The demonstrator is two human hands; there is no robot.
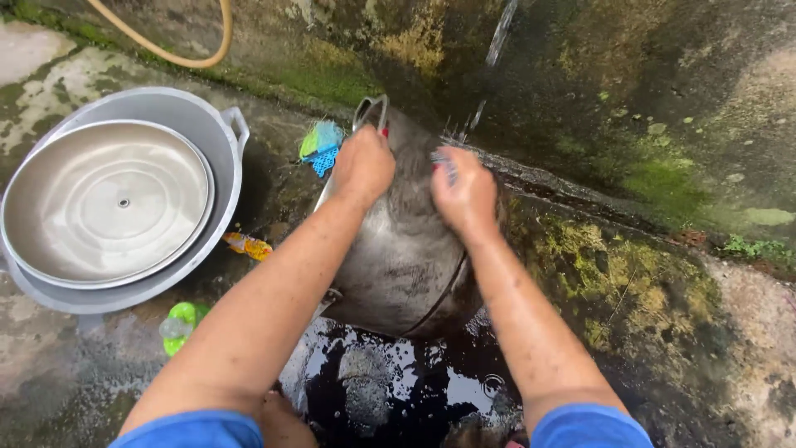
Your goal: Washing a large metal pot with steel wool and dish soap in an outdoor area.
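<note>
Outdoors, a large blackened pot lay tipped on its side on the wet concrete floor, its sooty bottom facing the camera and its mouth turned toward the mossy wall. The left hand was closed around the pot's upper rim, just below a metal loop handle that stuck up beside it. The right hand was pressed against the pot's dark surface with its fingers curled over something small and bluish; what it was could not be told. A thin stream of water fell from above and splashed just beyond the right hand. Dark, soot-stained water pooled on the floor under the pot, near the person's knees. To the left, well apart from the pot, a wide grey metal basin sat on the floor with a shiny steel lid or pan resting inside it. A blue and green mesh scrubber lay between the basin and the pot, near the left hand. A small orange packet and a green plastic item lay by the basin's near edge, and a tan hose curved along the wall
</note>
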